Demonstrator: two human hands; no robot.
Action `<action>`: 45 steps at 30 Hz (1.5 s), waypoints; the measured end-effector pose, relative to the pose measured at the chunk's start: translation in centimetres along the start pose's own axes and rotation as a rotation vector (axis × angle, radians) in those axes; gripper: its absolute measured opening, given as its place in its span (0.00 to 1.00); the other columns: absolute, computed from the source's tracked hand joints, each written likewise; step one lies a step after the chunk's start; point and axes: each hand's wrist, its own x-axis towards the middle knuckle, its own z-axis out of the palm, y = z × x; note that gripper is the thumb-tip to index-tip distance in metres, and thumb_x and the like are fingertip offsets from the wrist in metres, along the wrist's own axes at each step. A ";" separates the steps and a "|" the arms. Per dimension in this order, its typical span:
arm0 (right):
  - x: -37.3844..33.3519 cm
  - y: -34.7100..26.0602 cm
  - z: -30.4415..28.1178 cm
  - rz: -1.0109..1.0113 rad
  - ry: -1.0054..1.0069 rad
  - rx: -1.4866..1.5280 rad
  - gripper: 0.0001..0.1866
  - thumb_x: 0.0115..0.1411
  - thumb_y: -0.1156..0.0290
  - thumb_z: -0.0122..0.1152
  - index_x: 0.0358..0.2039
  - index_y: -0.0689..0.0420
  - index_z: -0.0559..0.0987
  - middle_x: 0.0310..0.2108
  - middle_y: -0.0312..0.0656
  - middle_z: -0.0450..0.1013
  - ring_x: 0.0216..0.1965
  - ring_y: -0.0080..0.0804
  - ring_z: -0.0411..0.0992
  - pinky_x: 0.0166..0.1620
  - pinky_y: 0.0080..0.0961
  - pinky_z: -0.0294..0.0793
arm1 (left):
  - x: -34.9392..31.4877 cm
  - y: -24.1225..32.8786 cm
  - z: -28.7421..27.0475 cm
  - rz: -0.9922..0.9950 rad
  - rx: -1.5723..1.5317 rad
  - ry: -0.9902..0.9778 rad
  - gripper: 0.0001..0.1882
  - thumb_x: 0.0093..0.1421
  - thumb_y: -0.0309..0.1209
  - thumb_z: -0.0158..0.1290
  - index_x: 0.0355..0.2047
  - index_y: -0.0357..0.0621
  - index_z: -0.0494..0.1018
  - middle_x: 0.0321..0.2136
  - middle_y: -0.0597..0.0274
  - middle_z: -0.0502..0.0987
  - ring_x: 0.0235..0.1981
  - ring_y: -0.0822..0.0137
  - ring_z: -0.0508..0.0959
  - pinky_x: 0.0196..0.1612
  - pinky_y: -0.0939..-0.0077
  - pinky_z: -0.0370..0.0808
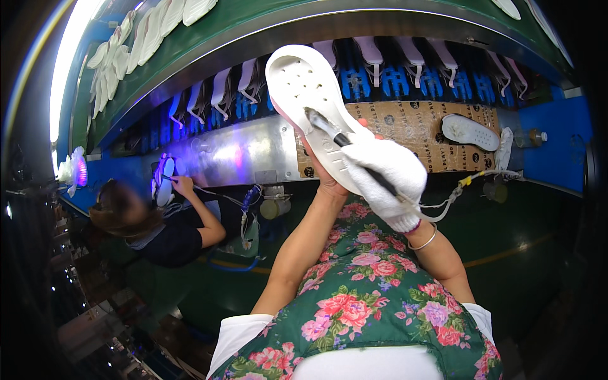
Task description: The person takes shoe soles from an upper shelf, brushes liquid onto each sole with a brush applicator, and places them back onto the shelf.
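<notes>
I'm in a shoe workshop — white soles (154, 33) set out at eleven o'clock, pale pink shoe parts (367, 49) lined up across twelve, a co-worker (161, 235) near nine.

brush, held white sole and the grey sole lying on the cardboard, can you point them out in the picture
Brush (342, 139): head view, on its black section.
White sole (310, 88): head view, on its end with holes.
Grey sole (470, 132): head view, middle of its upward face.
</notes>
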 end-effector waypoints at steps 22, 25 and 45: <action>-0.4 -1.6 -2.3 -0.594 -0.716 -0.975 0.13 0.52 0.77 0.70 0.40 0.52 0.86 0.34 0.43 0.81 0.34 0.41 0.81 0.38 0.30 0.79 | 0.2 2.9 0.0 -0.190 -0.048 -0.246 0.59 0.44 0.82 0.48 0.62 0.46 0.62 0.48 0.36 0.72 0.47 0.33 0.74 0.47 0.36 0.75; -0.1 -1.9 -2.7 -0.354 -0.749 -0.757 0.10 0.52 0.77 0.71 0.37 0.54 0.86 0.32 0.43 0.81 0.34 0.37 0.81 0.38 0.29 0.79 | -0.2 3.9 -0.3 -0.233 -0.002 -0.246 0.60 0.44 0.82 0.48 0.63 0.45 0.60 0.51 0.38 0.70 0.49 0.34 0.72 0.46 0.36 0.75; -1.4 -1.9 -3.3 -0.027 -0.690 -0.612 0.09 0.52 0.79 0.71 0.35 0.58 0.86 0.37 0.46 0.83 0.36 0.34 0.81 0.41 0.27 0.80 | 1.8 7.2 1.1 -0.414 0.349 -0.350 0.62 0.42 0.80 0.54 0.65 0.45 0.59 0.45 0.51 0.68 0.33 0.56 0.69 0.36 0.62 0.65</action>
